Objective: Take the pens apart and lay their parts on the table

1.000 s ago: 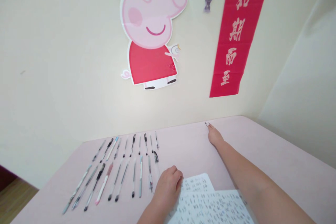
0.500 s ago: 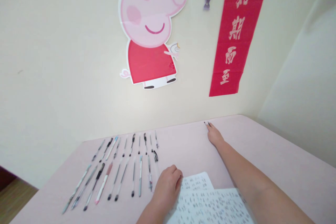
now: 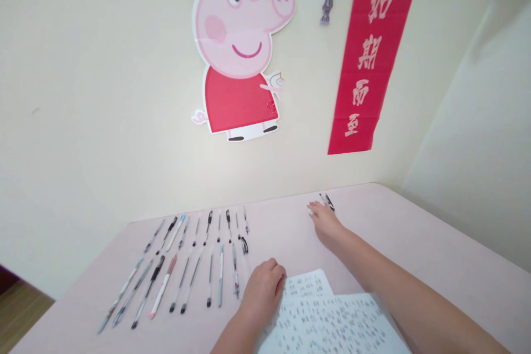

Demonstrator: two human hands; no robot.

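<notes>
My right hand is over the far part of the table, its fingers stretched out and apart, with nothing seen in them. Just beyond it lie a black-capped pen and another thin pen, both partly hidden by the hand. My left hand rests at the left edge of the handwritten sheets, its fingers curled in and no object visible in them. To its left, several pens lie side by side in two rows, among them a pen with a black cap and a pink-and-white pen.
The pale pink table meets the wall at its far edge. A pig cutout and a red banner hang on the wall. A wooden floor shows at the lower left.
My right hand has drawn back from the pens at the far edge and moved slightly left, its fingers spreading. The pens there now show more. My left hand stays in place.
</notes>
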